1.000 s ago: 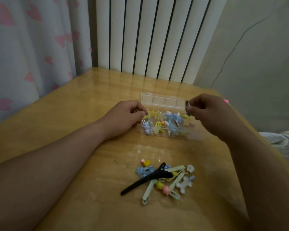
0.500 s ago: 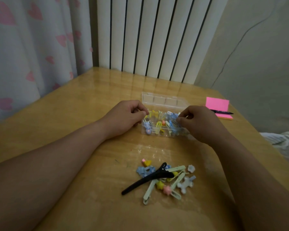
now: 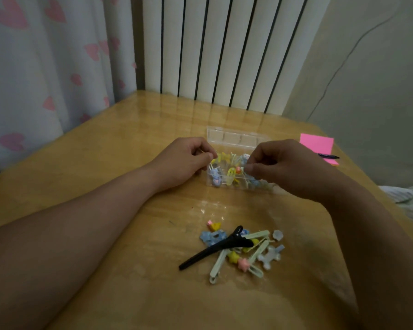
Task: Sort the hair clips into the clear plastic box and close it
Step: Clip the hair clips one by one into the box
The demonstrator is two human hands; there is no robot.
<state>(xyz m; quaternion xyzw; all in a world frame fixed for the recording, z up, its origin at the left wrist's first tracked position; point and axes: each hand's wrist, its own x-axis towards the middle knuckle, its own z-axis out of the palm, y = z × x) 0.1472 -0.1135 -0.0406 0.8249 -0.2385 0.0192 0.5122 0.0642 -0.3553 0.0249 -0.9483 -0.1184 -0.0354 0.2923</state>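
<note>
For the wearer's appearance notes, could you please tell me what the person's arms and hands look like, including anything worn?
Both arms are bare as far as the view reaches: no sleeve shows on the left forearm or right forearm. The left hand and right hand are ungloved, with no watch, bracelet or ring visible on the sides that show.

Wooden table [image 3: 105, 163] bears clear box [image 3: 236, 138]; loose clips [image 3: 239, 252]; pink notepad [image 3: 316, 145].
</note>
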